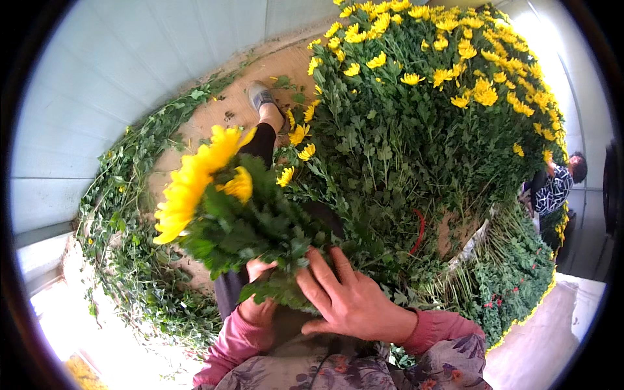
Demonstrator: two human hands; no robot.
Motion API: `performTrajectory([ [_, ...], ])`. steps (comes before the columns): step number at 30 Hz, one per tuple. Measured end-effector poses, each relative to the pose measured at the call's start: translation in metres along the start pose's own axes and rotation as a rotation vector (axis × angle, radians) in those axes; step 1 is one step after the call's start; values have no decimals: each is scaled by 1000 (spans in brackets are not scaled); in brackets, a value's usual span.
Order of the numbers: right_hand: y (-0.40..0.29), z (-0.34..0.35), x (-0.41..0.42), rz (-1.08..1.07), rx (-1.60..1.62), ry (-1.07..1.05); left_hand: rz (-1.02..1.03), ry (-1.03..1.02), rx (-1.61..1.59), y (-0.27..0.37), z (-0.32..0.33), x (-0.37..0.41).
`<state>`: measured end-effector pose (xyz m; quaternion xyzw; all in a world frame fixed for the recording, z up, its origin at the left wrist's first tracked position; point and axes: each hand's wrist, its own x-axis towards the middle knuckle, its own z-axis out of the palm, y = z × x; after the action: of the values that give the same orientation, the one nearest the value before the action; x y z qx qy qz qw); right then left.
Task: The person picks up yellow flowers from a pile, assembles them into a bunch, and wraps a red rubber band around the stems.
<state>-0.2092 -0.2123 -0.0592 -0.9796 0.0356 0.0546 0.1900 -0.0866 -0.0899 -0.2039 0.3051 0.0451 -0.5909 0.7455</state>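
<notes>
A bunch of yellow chrysanthemums (187,195) with dense green leaves leans to the left in front of my body. My left hand (259,287) grips its lower leafy part, and foliage hides most of those fingers. Against the leaves at the near side of the bunch rests my right hand (358,302), palm down and fingers spread. Whether a stem lies under that palm is hidden. A large heap of cut chrysanthemums (390,131), yellow heads outward, rises beyond my hands to the right.
Loose stripped greenery (131,229) lies along the left wall panels (97,97). My shoe (262,97) is on the brown floor covering (209,117). A red strip (419,231) lies among leaves, near stacked flower bundles (512,273). Another person (551,190) is at the far right.
</notes>
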Motion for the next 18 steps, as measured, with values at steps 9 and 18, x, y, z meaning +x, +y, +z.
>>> performTrajectory([
  [9,251,144,33,706,357,123,-120,105,-31,-6,0,12],
  [18,274,288,17,815,278,239,-86,110,8,-2,-6,6],
])
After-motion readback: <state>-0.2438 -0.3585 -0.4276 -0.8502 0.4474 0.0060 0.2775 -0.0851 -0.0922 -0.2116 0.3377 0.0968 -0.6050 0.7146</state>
